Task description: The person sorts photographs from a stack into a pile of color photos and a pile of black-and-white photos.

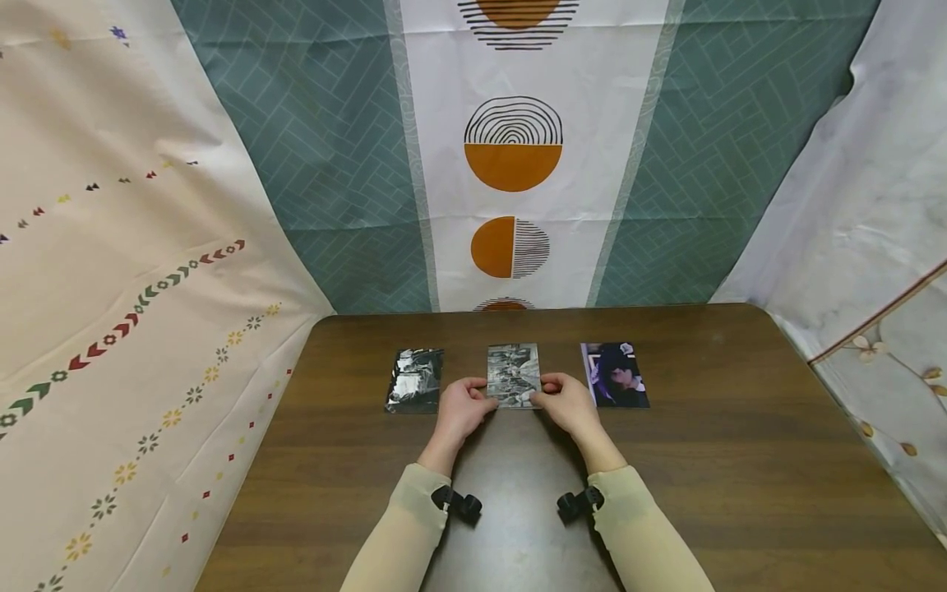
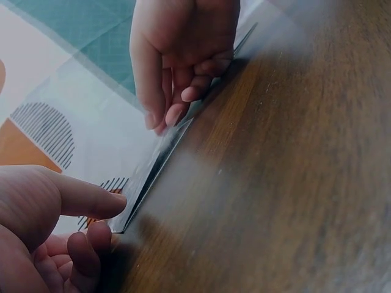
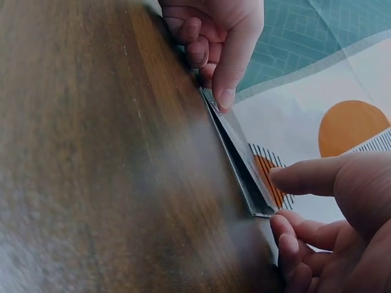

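Note:
A black-and-white photo card (image 1: 514, 374) lies at the middle of the table between both hands. My left hand (image 1: 464, 404) pinches its left side, thumb on top and fingers at the edge. On the opposite side my right hand (image 1: 570, 403) pinches it the same way. Seen edge-on in the left wrist view, the photo card (image 2: 157, 163) shows a narrow dark gap between two thin layers. The right wrist view shows the same gap in the card (image 3: 235, 146), near the right thumb. Whether it is folded or two stacked pieces, I cannot tell.
Another black-and-white photo card (image 1: 414, 381) lies to the left, and a purple-toned photo card (image 1: 617, 375) to the right. All rest near the far edge of the brown wooden table (image 1: 740, 460). Patterned cloths (image 1: 340, 164) hang behind and beside it.

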A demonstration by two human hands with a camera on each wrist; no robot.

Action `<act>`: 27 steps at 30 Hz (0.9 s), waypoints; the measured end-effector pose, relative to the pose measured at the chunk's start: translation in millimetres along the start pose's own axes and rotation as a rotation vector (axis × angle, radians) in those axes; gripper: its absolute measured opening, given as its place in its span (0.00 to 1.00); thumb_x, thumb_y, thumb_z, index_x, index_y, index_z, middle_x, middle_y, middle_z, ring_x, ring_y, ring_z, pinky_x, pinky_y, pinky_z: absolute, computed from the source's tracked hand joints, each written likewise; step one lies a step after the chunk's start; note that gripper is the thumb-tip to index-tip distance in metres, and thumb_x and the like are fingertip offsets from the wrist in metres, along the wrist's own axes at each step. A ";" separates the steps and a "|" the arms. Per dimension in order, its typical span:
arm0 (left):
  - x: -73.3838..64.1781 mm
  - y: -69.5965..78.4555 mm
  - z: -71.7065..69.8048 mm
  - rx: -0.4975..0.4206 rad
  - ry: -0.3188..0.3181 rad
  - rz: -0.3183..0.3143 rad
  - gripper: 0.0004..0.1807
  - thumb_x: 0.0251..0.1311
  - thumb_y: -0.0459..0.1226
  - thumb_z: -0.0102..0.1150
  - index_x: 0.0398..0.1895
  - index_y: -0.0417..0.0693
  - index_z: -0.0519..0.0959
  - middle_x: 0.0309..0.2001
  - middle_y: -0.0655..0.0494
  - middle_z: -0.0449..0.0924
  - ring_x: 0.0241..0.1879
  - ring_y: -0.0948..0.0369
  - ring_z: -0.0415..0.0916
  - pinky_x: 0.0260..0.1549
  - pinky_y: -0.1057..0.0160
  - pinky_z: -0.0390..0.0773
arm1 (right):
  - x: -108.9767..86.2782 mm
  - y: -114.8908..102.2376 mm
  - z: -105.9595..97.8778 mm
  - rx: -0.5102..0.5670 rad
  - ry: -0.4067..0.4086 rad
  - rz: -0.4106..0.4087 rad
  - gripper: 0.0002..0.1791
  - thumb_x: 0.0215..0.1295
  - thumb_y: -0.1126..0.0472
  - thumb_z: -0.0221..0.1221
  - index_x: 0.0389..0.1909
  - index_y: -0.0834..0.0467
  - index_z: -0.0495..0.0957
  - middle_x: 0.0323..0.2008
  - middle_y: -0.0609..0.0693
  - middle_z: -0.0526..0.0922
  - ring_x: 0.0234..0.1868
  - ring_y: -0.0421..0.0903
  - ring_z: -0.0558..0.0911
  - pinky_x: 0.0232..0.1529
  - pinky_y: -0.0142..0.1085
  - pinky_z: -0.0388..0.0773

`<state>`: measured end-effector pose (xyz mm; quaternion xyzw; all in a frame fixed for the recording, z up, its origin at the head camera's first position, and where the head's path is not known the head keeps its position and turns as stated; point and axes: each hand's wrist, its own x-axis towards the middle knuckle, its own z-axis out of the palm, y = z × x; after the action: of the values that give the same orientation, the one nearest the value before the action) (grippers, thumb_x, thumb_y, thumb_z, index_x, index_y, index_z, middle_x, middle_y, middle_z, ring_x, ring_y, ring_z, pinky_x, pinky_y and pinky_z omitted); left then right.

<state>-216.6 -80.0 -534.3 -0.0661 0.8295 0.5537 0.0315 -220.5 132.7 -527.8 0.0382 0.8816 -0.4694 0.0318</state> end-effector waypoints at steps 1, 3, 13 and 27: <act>0.1 0.2 -0.1 -0.001 0.000 0.000 0.23 0.58 0.30 0.76 0.57 0.36 0.85 0.28 0.57 0.75 0.17 0.65 0.72 0.23 0.66 0.75 | -0.1 -0.4 0.1 0.012 0.002 0.002 0.26 0.64 0.56 0.71 0.60 0.66 0.83 0.49 0.58 0.87 0.52 0.57 0.84 0.55 0.52 0.78; 0.0 0.9 -0.2 -0.001 -0.002 -0.003 0.23 0.58 0.30 0.75 0.57 0.36 0.85 0.28 0.57 0.75 0.17 0.65 0.71 0.23 0.66 0.75 | -0.4 -0.9 0.3 0.035 0.004 0.007 0.26 0.65 0.57 0.71 0.60 0.66 0.82 0.48 0.58 0.87 0.50 0.57 0.85 0.53 0.51 0.79; -0.8 0.6 -1.1 0.004 -0.003 0.005 0.24 0.57 0.29 0.74 0.58 0.35 0.84 0.27 0.57 0.75 0.17 0.64 0.72 0.24 0.65 0.76 | -2.0 -0.4 0.4 0.063 -0.003 0.001 0.25 0.66 0.60 0.72 0.60 0.66 0.81 0.39 0.54 0.88 0.41 0.53 0.85 0.46 0.47 0.78; 0.3 -2.1 -1.0 -0.001 -0.004 0.016 0.24 0.57 0.30 0.75 0.59 0.35 0.84 0.27 0.58 0.75 0.17 0.65 0.72 0.24 0.66 0.75 | -1.4 1.4 1.5 0.074 -0.007 -0.005 0.25 0.64 0.61 0.73 0.59 0.66 0.81 0.37 0.54 0.87 0.39 0.51 0.83 0.43 0.44 0.78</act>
<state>-216.6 -81.7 -535.9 -0.0581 0.8297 0.5545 0.0287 -218.9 132.2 -529.7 0.0355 0.8636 -0.5019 0.0325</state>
